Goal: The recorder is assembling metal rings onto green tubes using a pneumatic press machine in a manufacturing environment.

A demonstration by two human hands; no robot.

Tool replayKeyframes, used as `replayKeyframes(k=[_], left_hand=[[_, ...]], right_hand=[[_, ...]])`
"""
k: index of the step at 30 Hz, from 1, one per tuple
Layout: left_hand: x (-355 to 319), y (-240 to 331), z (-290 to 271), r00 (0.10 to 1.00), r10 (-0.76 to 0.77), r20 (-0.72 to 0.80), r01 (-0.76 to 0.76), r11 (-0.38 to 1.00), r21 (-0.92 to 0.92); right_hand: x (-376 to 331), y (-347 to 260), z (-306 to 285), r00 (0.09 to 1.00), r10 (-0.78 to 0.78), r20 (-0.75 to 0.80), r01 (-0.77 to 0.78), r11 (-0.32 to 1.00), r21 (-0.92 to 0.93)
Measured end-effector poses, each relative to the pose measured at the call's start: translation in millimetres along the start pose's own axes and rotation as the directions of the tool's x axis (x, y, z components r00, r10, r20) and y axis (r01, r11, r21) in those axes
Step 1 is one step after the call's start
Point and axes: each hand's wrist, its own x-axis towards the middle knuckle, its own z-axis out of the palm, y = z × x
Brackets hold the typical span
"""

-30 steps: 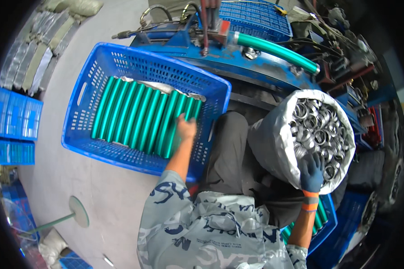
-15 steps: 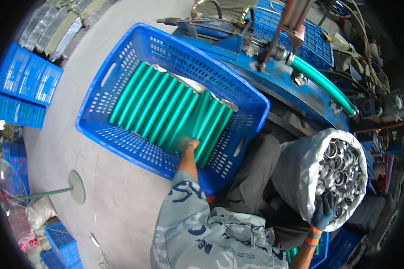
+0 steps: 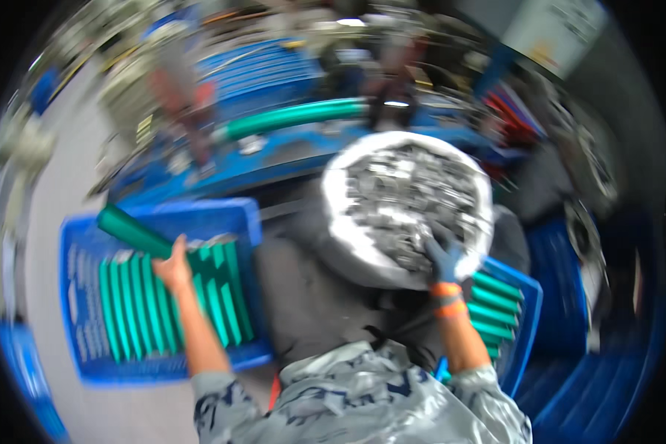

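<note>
My bare left hand (image 3: 173, 268) is closed around one end of a green hose piece (image 3: 133, 228). The piece is tilted up over the blue crate (image 3: 218, 207) on the left, where more green hose pieces (image 3: 137, 307) lie side by side. In its blue-grey glove with an orange cuff, my right hand (image 3: 442, 251) reaches into a white sack (image 3: 334, 196) full of loose metal rings (image 3: 414, 181). Blur and the rings partly hide its fingers, so I cannot make out whether it grips a ring.
Behind the sack runs a blue machine bench (image 3: 274, 155), with a green hose (image 3: 296, 118) lying across its fittings. Another blue crate (image 3: 527, 318) with green hose pieces stands right of my legs. Further blue crates (image 3: 607, 392) are at the lower right.
The view has swung to the right. My left hand has lifted a green hose piece out of the row in the crate. My right hand is still at the metal rings.
</note>
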Motion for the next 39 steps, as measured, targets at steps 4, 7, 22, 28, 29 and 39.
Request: replayKeyframes(k=[4, 7, 22, 28, 29, 39], left_hand=[[-149.5, 198.9, 52.3, 0.723, 0.412, 0.555, -0.62, 0.741, 0.257], [-227.3, 243.8, 80.1, 0.488, 0.414, 0.769, -0.786, 0.592, 0.179], [-265.2, 282.2, 67.6, 0.283, 0.389, 0.877, -0.887, 0.454, 0.084], [-266.8, 276.5, 69.3, 0.279, 0.365, 0.888, -0.881, 0.466, 0.084], [-267.3, 274.2, 71.0, 0.271, 0.37, 0.889, -0.883, 0.463, 0.076], [-273.6, 252.3, 92.3, 0.338, 0.395, 0.854, -0.847, 0.524, 0.093]], right_hand=[[-8.6, -32.2, 12.9, 0.865, -0.041, 0.5, -0.423, 0.479, 0.77], [-14.4, -43.9, -1.3, 0.88, 0.086, 0.467, -0.425, 0.582, 0.694], [-47.0, -93.8, 9.1, 0.794, -0.172, 0.583, 0.164, 0.984, 0.067], [-43.2, -78.1, 5.8, 0.772, -0.303, 0.559, 0.41, 0.909, -0.073], [-42.7, -77.8, 5.1, 0.773, -0.306, 0.556, 0.413, 0.908, -0.073], [-13.2, -90.9, -9.7, 0.756, -0.323, 0.569, 0.471, 0.872, -0.131]])
